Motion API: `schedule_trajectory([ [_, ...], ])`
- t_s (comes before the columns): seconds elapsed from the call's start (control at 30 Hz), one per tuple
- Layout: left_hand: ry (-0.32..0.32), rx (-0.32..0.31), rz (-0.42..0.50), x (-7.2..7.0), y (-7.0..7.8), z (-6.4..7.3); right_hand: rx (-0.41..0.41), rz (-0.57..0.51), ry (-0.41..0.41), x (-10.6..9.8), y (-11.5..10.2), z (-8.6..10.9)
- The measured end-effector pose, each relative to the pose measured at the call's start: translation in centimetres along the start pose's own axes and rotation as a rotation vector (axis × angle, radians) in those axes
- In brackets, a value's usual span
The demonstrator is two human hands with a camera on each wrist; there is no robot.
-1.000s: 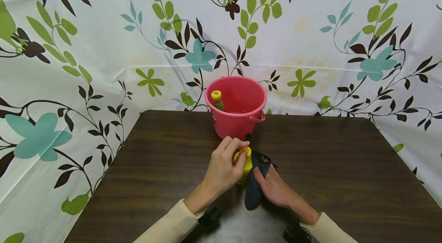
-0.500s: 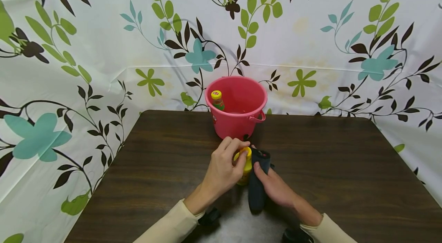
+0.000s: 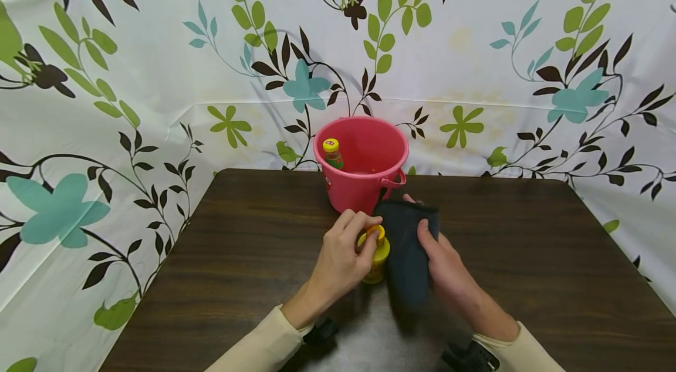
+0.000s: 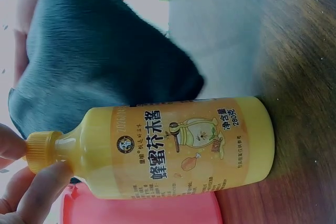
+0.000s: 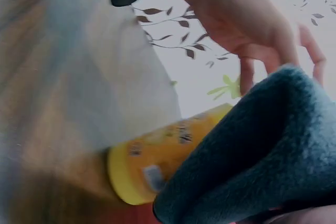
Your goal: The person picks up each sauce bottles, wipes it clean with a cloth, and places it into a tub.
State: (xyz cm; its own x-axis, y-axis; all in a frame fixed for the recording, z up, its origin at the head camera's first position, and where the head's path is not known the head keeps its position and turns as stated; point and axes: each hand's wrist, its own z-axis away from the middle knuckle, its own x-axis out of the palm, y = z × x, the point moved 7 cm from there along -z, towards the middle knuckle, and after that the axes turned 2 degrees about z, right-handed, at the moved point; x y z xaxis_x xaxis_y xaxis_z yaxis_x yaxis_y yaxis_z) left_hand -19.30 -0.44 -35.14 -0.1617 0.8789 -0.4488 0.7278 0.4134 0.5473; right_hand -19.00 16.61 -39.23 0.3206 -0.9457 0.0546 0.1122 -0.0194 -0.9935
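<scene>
A yellow squeeze bottle of sauce [image 3: 376, 269] stands upright on the table, its printed label [image 4: 184, 148] in full sight in the left wrist view. My left hand [image 3: 338, 257] pinches its yellow cap [image 4: 42, 150] between thumb and fingers. Just right of the bottle, my right hand [image 3: 449, 269] grips a dark blue-grey folded cloth [image 3: 411, 249], thumb on the near face and most fingers hidden behind it. In the right wrist view the cloth [image 5: 262, 150] covers part of the bottle [image 5: 157, 156].
Behind the hands, a pink bucket [image 3: 364, 184] stands near the far edge of the dark wooden table [image 3: 253, 231]. A yellow-capped bottle [image 3: 332, 152] leans inside it at the left. A patterned curtain [image 3: 465, 37] hangs beyond the table.
My right hand has shifted right and slightly up with the cloth, away from the bottle, and the cloth's broad face now shows. My left hand stays at the cap.
</scene>
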Motion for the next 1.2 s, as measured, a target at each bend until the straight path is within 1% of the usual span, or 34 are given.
schedule_trajectory([
  [0.2, 0.006, 0.001, -0.001, 0.0, 0.0, 0.0, -0.074, -0.042, 0.023, -1.0, -2.1, 0.5],
  [0.3, 0.005, -0.002, 0.002, 0.0, -0.1, 0.0, -0.084, -0.039, 0.045, -1.3, -2.3, 0.5],
  [0.4, 0.003, -0.004, 0.01, 0.0, -0.1, 0.0, -0.082, -0.011, 0.077, -1.7, -1.8, 0.3],
  [0.5, 0.005, -0.002, 0.013, -0.1, -0.1, 0.0, -0.081, 0.1, 0.133, -2.3, -1.1, 0.0],
  [0.67, 0.005, -0.003, 0.01, -0.1, -0.1, 0.1, -0.066, 0.366, 0.273, -3.4, -0.2, -0.9],
  [0.77, -0.005, -0.013, 0.01, -0.1, 0.0, 0.0, -0.058, 0.488, 0.346, -3.5, 0.1, -1.5],
  [0.83, -0.009, -0.019, 0.011, -0.1, -0.1, 0.0, -0.062, 0.541, 0.371, -3.1, 0.3, -1.8],
  [0.87, -0.01, -0.021, 0.01, -0.1, -0.1, 0.0, -0.066, 0.549, 0.368, -2.7, 0.4, -2.0],
  [0.93, -0.009, -0.021, 0.004, -0.1, -0.1, 0.0, -0.09, 0.537, 0.331, -1.6, 0.6, -2.4],
  [1.03, 0.003, -0.012, -0.006, -0.2, -0.1, 0.0, -0.128, 0.493, 0.224, 0.5, 0.8, -2.7],
  [1.1, 0.009, -0.007, -0.011, -0.2, -0.1, 0.1, -0.135, 0.45, 0.178, 1.4, 0.8, -2.6],
  [1.17, 0.01, -0.002, -0.015, -0.2, 0.0, 0.0, -0.119, 0.419, 0.168, 1.9, 0.9, -2.4],
  [1.2, 0.01, 0.001, -0.015, -0.2, 0.0, 0.0, -0.099, 0.41, 0.18, 1.9, 1.0, -2.2],
])
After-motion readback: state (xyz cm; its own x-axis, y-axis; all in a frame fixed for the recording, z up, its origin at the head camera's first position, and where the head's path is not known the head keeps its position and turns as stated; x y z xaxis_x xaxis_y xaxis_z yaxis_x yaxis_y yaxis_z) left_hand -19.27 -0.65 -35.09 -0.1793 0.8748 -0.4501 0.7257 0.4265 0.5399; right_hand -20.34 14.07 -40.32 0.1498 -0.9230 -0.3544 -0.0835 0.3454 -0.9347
